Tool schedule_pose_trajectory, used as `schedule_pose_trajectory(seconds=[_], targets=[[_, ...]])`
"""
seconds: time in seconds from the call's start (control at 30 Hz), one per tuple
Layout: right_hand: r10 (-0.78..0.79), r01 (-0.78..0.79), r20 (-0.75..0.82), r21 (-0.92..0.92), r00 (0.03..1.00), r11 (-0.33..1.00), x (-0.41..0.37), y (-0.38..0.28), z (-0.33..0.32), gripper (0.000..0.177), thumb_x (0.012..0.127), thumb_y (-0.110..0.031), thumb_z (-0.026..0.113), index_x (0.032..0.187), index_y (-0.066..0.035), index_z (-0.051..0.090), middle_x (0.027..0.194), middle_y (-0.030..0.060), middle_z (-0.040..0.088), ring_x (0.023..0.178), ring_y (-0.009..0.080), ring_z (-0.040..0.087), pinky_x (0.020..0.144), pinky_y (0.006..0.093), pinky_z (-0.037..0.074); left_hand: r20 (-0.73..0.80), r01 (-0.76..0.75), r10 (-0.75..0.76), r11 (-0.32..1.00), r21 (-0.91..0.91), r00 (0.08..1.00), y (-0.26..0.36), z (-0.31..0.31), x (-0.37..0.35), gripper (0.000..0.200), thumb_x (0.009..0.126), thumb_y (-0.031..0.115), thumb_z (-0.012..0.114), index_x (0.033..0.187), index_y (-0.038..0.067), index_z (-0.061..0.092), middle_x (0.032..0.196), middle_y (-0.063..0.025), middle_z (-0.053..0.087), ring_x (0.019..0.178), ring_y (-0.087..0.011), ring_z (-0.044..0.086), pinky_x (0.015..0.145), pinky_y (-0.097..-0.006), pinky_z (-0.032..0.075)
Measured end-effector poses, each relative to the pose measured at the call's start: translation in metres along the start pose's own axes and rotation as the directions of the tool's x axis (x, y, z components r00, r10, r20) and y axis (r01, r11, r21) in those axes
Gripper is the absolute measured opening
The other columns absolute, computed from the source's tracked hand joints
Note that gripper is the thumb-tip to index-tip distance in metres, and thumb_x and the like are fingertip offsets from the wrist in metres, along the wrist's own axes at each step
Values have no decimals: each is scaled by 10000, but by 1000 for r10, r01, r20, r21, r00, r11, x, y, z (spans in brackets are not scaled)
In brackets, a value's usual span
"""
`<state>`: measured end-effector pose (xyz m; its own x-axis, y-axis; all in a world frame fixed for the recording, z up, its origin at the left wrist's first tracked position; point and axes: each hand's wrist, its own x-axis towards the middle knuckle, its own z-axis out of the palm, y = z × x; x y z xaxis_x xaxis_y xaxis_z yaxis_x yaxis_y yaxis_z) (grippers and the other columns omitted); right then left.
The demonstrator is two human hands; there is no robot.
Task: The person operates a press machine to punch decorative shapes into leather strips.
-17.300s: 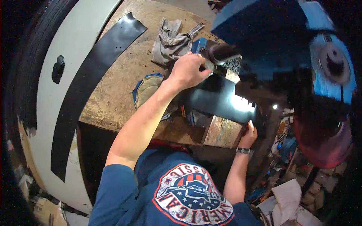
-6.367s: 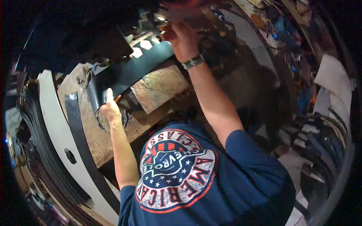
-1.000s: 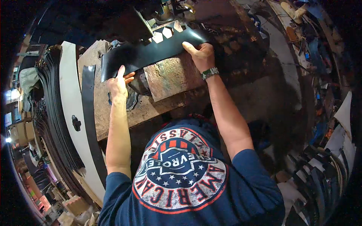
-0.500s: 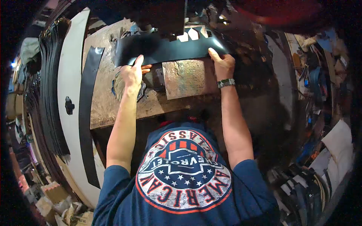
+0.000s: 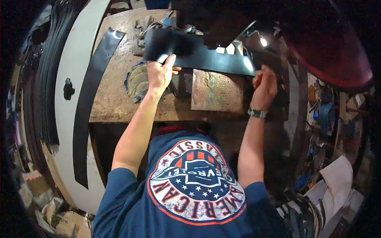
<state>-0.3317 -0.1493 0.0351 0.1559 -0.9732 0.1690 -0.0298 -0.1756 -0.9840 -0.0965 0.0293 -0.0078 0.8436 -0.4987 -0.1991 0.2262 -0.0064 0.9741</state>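
Currently, both hands hold a long black sheet strip with square notches cut in its far edge (image 5: 206,59), level above the far part of a worn wooden workbench top (image 5: 115,95). The left hand (image 5: 160,73) pinches the strip's left end, thumb on top and fingers underneath. The right hand (image 5: 265,85), with a metal wristwatch (image 5: 257,113) on the wrist, is clenched on the strip's right end; the exact contact lies in shadow. The notched edge sits under a dark machine body (image 5: 214,20), near a small lit lamp (image 5: 263,41). Below the strip, between the hands, a rectangular tarnished metal plate (image 5: 217,91) lies on the bench. A blue-and-tan cloth glove (image 5: 137,81) lies just beside the left wrist. A second plain black strip (image 5: 89,99) rests across the bench's left edge and a white curved panel (image 5: 65,59).
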Motion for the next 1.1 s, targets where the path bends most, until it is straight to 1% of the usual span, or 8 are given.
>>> schedule_pose_trajectory(seconds=[0.07, 0.17, 0.5, 0.63, 0.83, 0.97, 1.03, 1.1], targets=[[-17, -16, 123, 259, 992, 966, 8, -25, 19, 368, 983, -379, 530, 1103, -39, 606, 1059, 118, 669, 781, 172, 633, 690, 315, 494, 16, -27, 26, 1000, 15, 1000, 3, 1, -2, 174, 896, 116, 655, 948, -50, 649, 801, -82, 681, 580, -194, 686, 467, -258, 513], [-57, -114, 268, 580, 962, 807, 27, -29, 31, 283, 983, -320, 542, 1048, -54, 616, 1084, 148, 678, 825, 209, 656, 726, 338, 519, 31, -29, 27, 998, 58, 999, 10, 1, -6, 176, 910, 117, 638, 932, -56, 654, 802, -85, 676, 600, -187, 688, 480, -247, 513], [43, -181, 221, 658, 974, 731, 45, -19, 43, 266, 977, -317, 561, 896, -68, 606, 742, 56, 635, 617, 159, 572, 543, 286, 452, 19, -26, 25, 999, 22, 1000, 5, 0, -4, 194, 902, 126, 650, 949, -62, 651, 832, -89, 676, 596, -193, 688, 481, -253, 518], [266, -294, 129, 523, 955, 800, 58, -4, 51, 433, 915, -457, 626, 719, -76, 555, 528, 16, 479, 375, 107, 387, 354, 257, 246, 7, -15, 14, 999, 31, 1000, 4, -1, -2, 201, 898, 129, 654, 942, -66, 652, 839, -87, 685, 579, -196, 684, 484, -264, 521], [359, -395, 165, 410, 919, 822, 28, -18, 37, 537, 883, -565, 612, 667, -78, 541, 525, 5, 482, 403, 90, 423, 372, 245, 283, 36, -12, 8, 994, 108, 999, 11, -2, -7, 203, 896, 143, 654, 937, -56, 655, 825, -85, 688, 580, -189, 682, 492, -269, 524], [116, -106, 69, -133, 991, 985, 3, -16, 25, 467, 928, -449, 614, 693, -47, 590, 577, 3, 552, 496, 68, 492, 451, 237, 368, 62, -46, 34, 982, 186, 997, 17, -1, -5, 213, 880, 159, 663, 924, -50, 655, 803, -81, 683, 556, -187, 674, 463, -280, 515], [-25, 38, 67, -202, 997, 979, -8, -22, 24, 428, 924, -401, 638, 704, -36, 598, 592, -1, 560, 524, 75, 509, 478, 246, 379, 99, -120, 103, 977, 179, 990, 13, -2, -4, 211, 866, 164, 666, 900, -43, 645, 745, -70, 668, 529, -180, 664, 430, -286, 494], [-157, 174, 83, -277, 984, 945, -17, -35, 24, 321, 940, -287, 646, 745, -33, 620, 621, -38, 553, 556, 20, 452, 500, 207, 327, 189, -10, -30, 979, 206, 982, 18, -9, -11, 187, 871, 150, 654, 863, -36, 630, 712, -61, 652, 510, -176, 653, 423, -283, 483]])
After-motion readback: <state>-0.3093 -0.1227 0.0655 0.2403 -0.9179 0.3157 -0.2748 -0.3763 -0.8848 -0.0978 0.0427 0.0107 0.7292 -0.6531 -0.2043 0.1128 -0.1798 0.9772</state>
